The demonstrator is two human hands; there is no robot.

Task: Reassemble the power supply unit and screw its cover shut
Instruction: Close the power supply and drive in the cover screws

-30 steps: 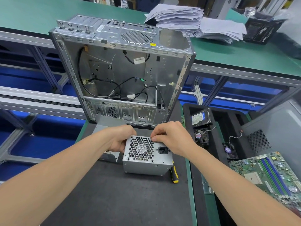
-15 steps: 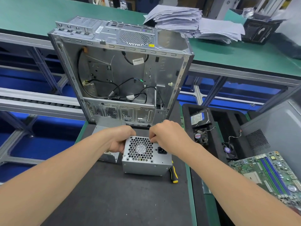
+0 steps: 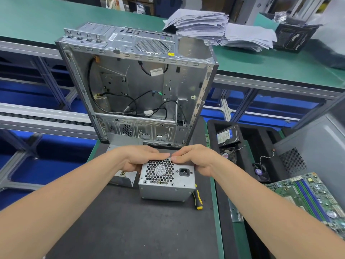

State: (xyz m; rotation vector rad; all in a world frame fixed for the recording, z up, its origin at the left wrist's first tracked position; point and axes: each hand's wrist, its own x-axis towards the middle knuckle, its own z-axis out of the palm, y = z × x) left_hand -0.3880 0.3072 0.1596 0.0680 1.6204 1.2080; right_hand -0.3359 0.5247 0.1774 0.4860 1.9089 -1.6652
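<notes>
A silver power supply unit [image 3: 166, 184] stands on the dark mat, its honeycomb fan grille and black socket facing up towards me. My left hand [image 3: 139, 158] lies over its far left top edge, fingers flat and pointing right. My right hand [image 3: 196, 158] grips the far right top edge, fingertips almost meeting the left ones above the grille. A loose grey metal cover piece [image 3: 122, 179] with coloured wires showing sits to the left, partly hidden by my left hand. A yellow-and-black screwdriver [image 3: 197, 200] lies against the unit's right side.
An open, emptied computer case [image 3: 138, 86] stands upright just behind the unit. To the right, a black foam tray [image 3: 261, 144] holds a hard drive [image 3: 226, 136] and fans; a green motherboard [image 3: 309, 199] and a grey side panel [image 3: 315, 148] lie beyond. Stacked papers [image 3: 214, 27] sit on the far bench.
My left hand has slid from the unit's left side up onto its top edge, and my right hand's fingers have moved left to meet it. The unit stays in place.
</notes>
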